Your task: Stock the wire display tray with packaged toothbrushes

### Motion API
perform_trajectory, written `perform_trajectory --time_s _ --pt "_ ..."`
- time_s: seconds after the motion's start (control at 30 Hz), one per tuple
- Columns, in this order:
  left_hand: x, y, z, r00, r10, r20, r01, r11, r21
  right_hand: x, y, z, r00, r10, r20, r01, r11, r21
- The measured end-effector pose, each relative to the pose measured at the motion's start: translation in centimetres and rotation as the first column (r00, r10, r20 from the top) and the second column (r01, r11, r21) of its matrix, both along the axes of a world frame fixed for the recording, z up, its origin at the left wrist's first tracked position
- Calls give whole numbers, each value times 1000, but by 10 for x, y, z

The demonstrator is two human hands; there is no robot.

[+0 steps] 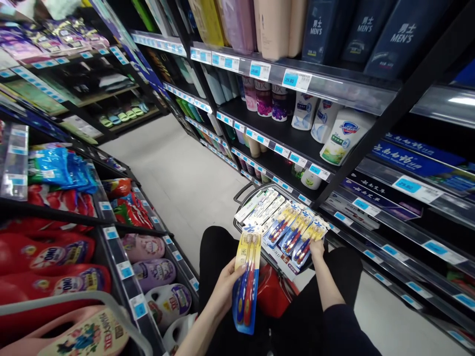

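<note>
Shop aisle: left hand [224,284] pinches a toothbrush pack [247,282]; right hand [316,248] grips packs [297,237] in basket [247,190]; shelving next.

Right hand [317,248] fingertips hidden under toothbrush packs [297,235]; price tags [260,70] perhaps unreadable.

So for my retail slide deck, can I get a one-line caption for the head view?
Left hand holds a toothbrush pack; right hand touches toothbrush packs in a basket beside toiletry shelves.
</note>
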State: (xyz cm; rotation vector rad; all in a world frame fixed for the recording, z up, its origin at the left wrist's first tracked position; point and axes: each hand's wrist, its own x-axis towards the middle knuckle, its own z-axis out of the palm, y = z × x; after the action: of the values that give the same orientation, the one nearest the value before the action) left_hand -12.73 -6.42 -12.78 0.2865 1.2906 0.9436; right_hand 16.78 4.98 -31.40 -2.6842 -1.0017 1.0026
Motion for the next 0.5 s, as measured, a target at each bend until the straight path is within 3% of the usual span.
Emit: perform_trajectory --time_s 0.27,0.5 --pt "1 6 6 1000 7 -20 -7 1000 -29 5 -9 0 997 76 -3 -76 993 -93" --pt "6 10 3 1000 -18 -20 18 1000 -18 9 -12 -7 991 131 -9 -131 991 -38"
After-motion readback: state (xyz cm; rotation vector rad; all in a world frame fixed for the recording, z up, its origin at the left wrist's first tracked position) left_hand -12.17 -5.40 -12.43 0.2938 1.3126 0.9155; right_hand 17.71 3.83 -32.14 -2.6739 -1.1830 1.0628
